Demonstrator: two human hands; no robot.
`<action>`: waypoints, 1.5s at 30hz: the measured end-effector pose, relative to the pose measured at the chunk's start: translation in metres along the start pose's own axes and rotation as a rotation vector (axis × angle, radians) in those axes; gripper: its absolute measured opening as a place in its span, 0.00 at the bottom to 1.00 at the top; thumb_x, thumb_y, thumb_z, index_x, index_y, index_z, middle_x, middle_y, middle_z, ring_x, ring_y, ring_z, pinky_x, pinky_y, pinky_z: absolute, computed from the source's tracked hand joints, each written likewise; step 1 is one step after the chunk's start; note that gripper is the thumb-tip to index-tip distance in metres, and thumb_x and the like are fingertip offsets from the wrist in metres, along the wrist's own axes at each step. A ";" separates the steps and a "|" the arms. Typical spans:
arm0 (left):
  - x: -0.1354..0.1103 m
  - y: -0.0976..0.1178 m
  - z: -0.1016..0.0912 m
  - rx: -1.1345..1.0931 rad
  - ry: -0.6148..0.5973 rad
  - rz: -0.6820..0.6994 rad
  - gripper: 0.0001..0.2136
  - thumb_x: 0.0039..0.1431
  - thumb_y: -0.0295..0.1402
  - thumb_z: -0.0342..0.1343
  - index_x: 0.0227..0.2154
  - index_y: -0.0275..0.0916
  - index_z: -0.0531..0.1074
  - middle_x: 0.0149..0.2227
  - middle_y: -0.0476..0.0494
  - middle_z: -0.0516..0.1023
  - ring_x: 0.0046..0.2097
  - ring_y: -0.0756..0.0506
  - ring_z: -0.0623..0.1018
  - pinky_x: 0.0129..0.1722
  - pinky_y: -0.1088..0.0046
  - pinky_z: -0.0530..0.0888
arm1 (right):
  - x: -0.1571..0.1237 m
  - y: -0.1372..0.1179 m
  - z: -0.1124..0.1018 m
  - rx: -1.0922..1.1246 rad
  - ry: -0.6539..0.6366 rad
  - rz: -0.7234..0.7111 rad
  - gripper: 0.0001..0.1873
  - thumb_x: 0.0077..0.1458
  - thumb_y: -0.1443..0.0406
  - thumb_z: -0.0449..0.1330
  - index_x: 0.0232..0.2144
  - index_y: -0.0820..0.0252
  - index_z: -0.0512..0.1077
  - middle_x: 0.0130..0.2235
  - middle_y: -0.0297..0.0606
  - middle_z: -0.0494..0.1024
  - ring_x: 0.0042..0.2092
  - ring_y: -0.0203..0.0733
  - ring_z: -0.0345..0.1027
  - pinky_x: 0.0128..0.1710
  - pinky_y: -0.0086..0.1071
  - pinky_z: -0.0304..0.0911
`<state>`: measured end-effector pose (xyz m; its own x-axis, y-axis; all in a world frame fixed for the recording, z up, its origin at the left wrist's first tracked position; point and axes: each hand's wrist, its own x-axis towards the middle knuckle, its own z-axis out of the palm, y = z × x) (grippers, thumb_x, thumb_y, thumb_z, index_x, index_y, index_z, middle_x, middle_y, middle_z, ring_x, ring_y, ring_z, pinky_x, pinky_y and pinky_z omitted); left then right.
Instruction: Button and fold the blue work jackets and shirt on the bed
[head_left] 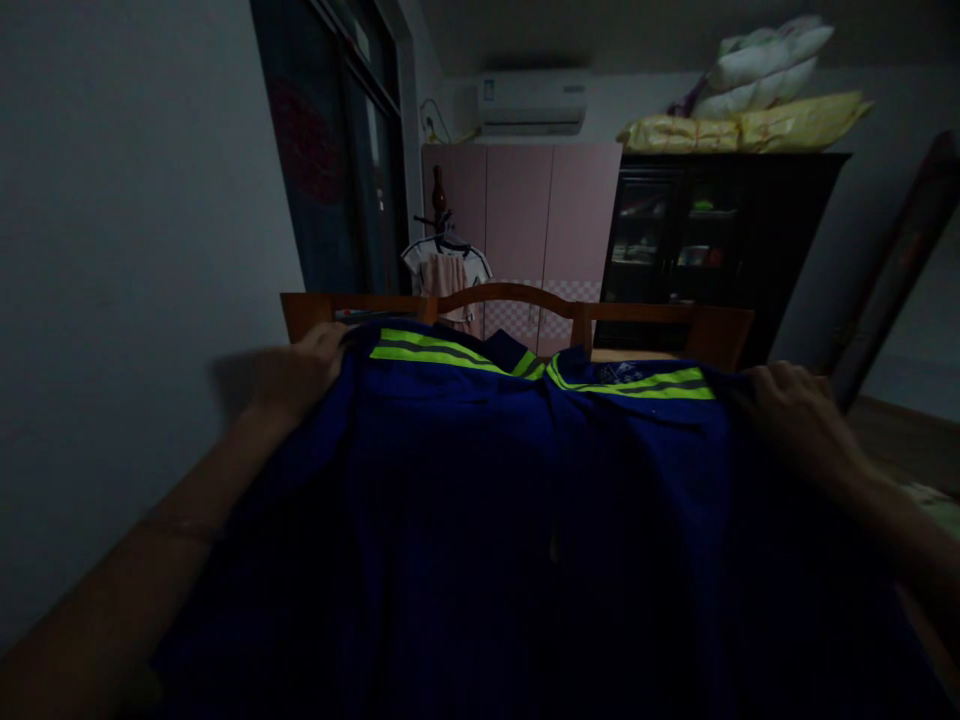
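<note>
A dark blue work jacket (465, 470) with yellow-green reflective bands across its shoulders hangs spread out in front of me, its collar at the top middle. My left hand (304, 365) is closed on the shoulder at the left. At the opposite shoulder my right hand (799, 405) grips the cloth in the same way. Both sleeves fall below the hands, and the lower part of the jacket is lost in shadow.
Behind the jacket stands a wooden headboard (510, 292), with a wall (135, 200) close on the left. Farther back are a coat stand with hanging clothes (448, 270), a pink wardrobe (517, 210) and a dark cabinet (720, 200) with yellow bundles (795, 122) on top.
</note>
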<state>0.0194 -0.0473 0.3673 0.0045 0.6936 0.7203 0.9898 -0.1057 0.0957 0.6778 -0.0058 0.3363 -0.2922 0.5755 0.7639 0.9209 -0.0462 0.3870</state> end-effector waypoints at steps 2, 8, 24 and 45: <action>0.002 -0.003 0.038 0.172 -0.025 0.016 0.20 0.65 0.40 0.36 0.53 0.33 0.60 0.51 0.32 0.67 0.46 0.38 0.72 0.40 0.62 0.66 | -0.002 -0.022 0.039 0.031 -0.072 -0.002 0.15 0.61 0.58 0.48 0.39 0.65 0.65 0.38 0.49 0.67 0.39 0.48 0.59 0.40 0.38 0.50; -0.045 -0.019 0.155 0.223 -0.334 0.136 0.12 0.61 0.30 0.42 0.42 0.32 0.67 0.39 0.31 0.73 0.43 0.38 0.73 0.42 0.63 0.66 | -0.071 -0.108 0.135 0.123 -0.248 -0.082 0.09 0.56 0.64 0.54 0.38 0.64 0.67 0.37 0.48 0.69 0.41 0.49 0.60 0.41 0.38 0.52; -0.117 0.195 0.174 -0.328 -0.590 0.437 0.12 0.61 0.41 0.46 0.32 0.40 0.70 0.32 0.42 0.75 0.34 0.43 0.75 0.31 0.71 0.64 | -0.073 -0.267 -0.005 0.992 -0.528 -0.329 0.08 0.54 0.69 0.51 0.33 0.58 0.70 0.33 0.35 0.72 0.32 0.36 0.66 0.31 0.26 0.55; -0.158 0.185 0.231 -0.863 -0.722 0.133 0.08 0.53 0.39 0.57 0.31 0.40 0.71 0.33 0.48 0.74 0.39 0.46 0.71 0.39 0.71 0.64 | -0.095 -0.267 0.039 1.123 -0.657 -0.440 0.15 0.52 0.72 0.54 0.38 0.51 0.76 0.37 0.33 0.74 0.34 0.33 0.68 0.34 0.24 0.57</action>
<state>0.2352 -0.0116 0.1123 0.4601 0.8598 0.2216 0.5474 -0.4712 0.6916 0.4698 -0.0160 0.1400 -0.7263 0.6625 0.1835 0.5891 0.7374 -0.3306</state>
